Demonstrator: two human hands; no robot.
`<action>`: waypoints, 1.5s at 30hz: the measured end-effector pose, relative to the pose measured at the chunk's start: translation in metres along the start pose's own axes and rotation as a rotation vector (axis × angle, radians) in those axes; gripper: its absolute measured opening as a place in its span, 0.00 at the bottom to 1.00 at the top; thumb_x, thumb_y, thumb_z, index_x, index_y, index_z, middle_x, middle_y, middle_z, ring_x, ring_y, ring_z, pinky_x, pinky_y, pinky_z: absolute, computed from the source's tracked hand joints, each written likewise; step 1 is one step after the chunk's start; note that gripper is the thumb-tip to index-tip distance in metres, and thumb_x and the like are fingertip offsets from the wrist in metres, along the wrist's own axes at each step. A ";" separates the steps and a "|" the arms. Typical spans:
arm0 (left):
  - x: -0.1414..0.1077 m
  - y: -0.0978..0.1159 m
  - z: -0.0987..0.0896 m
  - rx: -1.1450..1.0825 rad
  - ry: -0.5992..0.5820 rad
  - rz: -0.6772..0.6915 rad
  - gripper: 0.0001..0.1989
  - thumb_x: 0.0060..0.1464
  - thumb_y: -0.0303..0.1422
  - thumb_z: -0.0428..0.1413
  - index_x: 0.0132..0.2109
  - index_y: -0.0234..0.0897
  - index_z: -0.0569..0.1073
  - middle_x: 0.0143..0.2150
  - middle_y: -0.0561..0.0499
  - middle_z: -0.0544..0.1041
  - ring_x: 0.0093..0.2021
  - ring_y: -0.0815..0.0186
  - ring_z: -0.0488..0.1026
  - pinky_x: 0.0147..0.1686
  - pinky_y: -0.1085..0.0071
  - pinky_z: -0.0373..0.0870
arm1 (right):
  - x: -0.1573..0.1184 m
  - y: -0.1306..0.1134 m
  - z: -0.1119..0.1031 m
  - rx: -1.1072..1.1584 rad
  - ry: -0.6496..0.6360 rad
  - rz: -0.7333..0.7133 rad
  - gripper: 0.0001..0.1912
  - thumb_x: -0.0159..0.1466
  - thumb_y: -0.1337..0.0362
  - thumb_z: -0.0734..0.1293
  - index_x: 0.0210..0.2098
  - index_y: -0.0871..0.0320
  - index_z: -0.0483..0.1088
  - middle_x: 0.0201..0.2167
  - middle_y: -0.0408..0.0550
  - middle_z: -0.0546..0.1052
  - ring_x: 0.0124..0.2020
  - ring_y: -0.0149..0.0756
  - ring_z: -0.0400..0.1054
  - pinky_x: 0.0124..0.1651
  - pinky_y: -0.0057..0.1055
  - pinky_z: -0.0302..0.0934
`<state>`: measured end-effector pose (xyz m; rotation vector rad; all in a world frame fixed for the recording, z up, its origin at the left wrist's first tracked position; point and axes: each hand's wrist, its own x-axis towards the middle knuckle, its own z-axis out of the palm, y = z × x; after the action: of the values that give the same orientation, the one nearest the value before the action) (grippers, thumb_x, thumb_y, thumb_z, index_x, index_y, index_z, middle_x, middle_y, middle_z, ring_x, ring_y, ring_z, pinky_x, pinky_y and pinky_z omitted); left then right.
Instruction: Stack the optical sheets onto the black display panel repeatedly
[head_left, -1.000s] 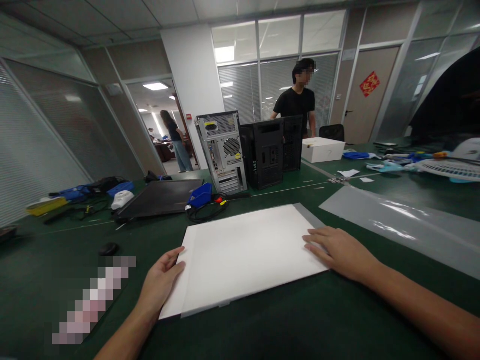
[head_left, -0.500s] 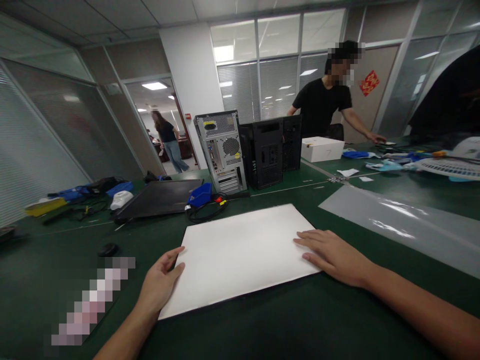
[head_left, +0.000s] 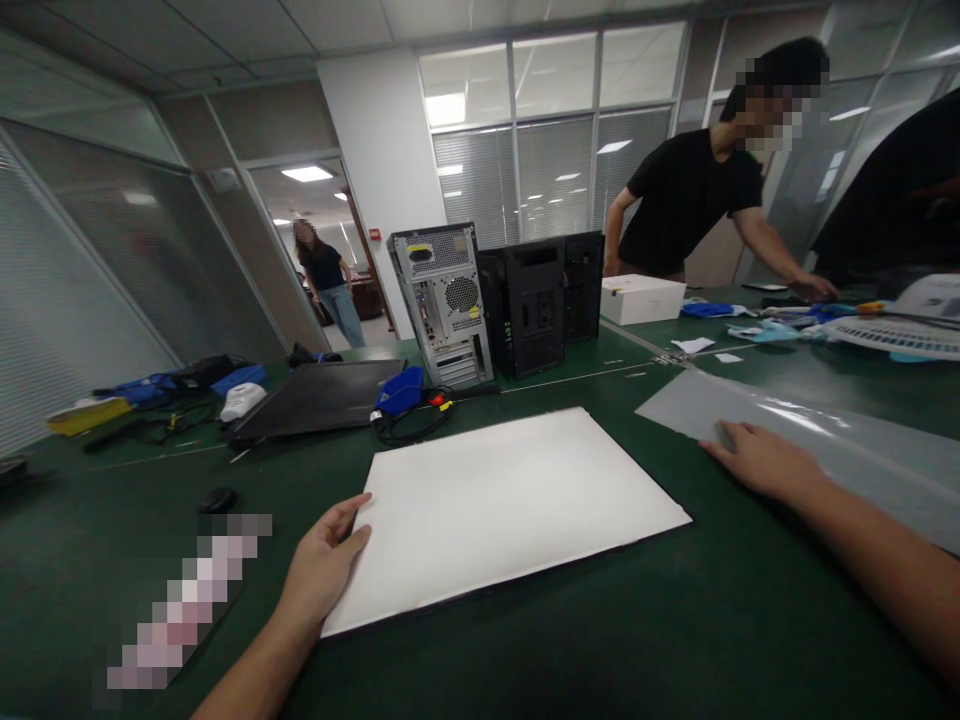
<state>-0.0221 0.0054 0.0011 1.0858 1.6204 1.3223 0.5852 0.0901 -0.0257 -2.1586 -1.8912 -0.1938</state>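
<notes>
A flat white rectangular panel with a thin black edge (head_left: 495, 520) lies on the green table in front of me. My left hand (head_left: 326, 560) is closed on its left edge, the thumb and a fingertip on the white face and the other fingers partly hidden. To the right lies a translucent plastic sheet (head_left: 847, 440) with bright reflections on it. My right hand (head_left: 769, 462) is at this sheet's near left edge, palm down, its fingers stretched out and apart from the panel. Whether the fingertips touch the sheet I cannot tell.
An open computer case (head_left: 442, 305) and a black one (head_left: 532, 310) stand behind the panel, with a blue bin (head_left: 400, 392) and cables before them. A dark flat screen (head_left: 322, 400) lies left. A white box (head_left: 643, 299) stands near a person in black (head_left: 690, 200).
My right hand has let go of the panel's right edge and moved right to the plastic sheet. My left hand stays put. The person behind the table has leaned further right.
</notes>
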 end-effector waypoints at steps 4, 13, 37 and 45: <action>-0.002 0.002 0.000 0.023 -0.010 -0.006 0.24 0.44 0.31 0.61 0.51 0.36 0.72 0.60 0.41 0.70 0.60 0.56 0.66 0.51 0.66 0.69 | 0.002 0.005 0.010 -0.035 -0.058 0.001 0.33 0.64 0.44 0.50 0.54 0.62 0.68 0.52 0.66 0.68 0.49 0.59 0.64 0.44 0.53 0.60; -0.003 0.004 0.003 0.025 0.020 0.015 0.20 0.44 0.29 0.61 0.48 0.37 0.74 0.58 0.42 0.72 0.60 0.57 0.65 0.53 0.65 0.68 | -0.005 -0.019 0.011 -0.083 -0.032 -0.043 0.35 0.62 0.41 0.49 0.54 0.58 0.67 0.53 0.63 0.67 0.50 0.59 0.62 0.46 0.58 0.57; -0.002 0.003 0.000 0.048 0.019 0.018 0.22 0.42 0.31 0.62 0.48 0.38 0.75 0.58 0.41 0.72 0.60 0.54 0.66 0.50 0.64 0.70 | -0.066 -0.138 -0.043 0.235 -0.047 -0.673 0.29 0.65 0.47 0.55 0.63 0.48 0.56 0.58 0.46 0.66 0.56 0.42 0.61 0.58 0.45 0.55; 0.004 -0.005 -0.001 0.034 0.002 0.049 0.24 0.41 0.34 0.63 0.48 0.37 0.74 0.59 0.40 0.72 0.60 0.55 0.65 0.55 0.62 0.65 | -0.059 -0.134 -0.040 0.133 -0.029 -0.624 0.30 0.65 0.44 0.52 0.62 0.50 0.58 0.59 0.50 0.64 0.59 0.46 0.57 0.59 0.51 0.52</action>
<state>-0.0248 0.0089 -0.0038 1.1519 1.6327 1.3326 0.4470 0.0383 0.0115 -1.4374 -2.4583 -0.1464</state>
